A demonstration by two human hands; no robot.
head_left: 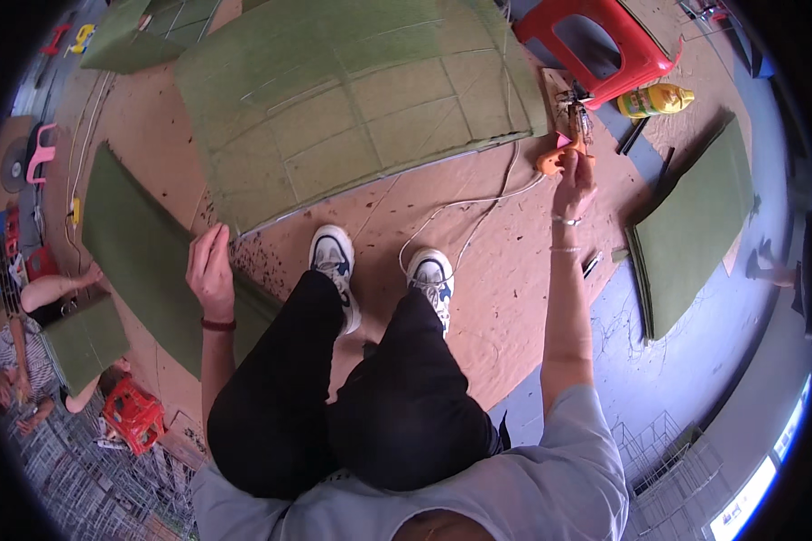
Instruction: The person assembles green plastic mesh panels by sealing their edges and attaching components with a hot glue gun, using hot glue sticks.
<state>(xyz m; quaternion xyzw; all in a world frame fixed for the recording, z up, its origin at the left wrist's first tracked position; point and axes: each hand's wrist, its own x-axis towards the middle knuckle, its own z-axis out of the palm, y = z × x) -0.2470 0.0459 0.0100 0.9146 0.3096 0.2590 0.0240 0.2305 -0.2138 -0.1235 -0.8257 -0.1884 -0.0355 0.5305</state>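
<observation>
A large green sheet [370, 117], thin enough to show a wire grid through it, lies before my feet. Close beside its near left corner is my left hand [210, 272], fingertips pinched together; whatever they may hold is hidden. My right hand [576, 187], arm stretched forward, is closed round an orange glue gun [553, 162] past the sheet's near right corner. A white cord [465, 203] runs from the gun and loops across the floor near my right shoe. The gun's front end lies against a small stained board [555, 95].
A red plastic stool [645, 77] and a yellow bottle [656, 100] stand beyond my right hand. Stacked green sheets [695, 234] lie at right, and another green sheet [140, 243] at left. Another person [27, 352] works at far left near a red stool [133, 413] and wire racks [72, 469].
</observation>
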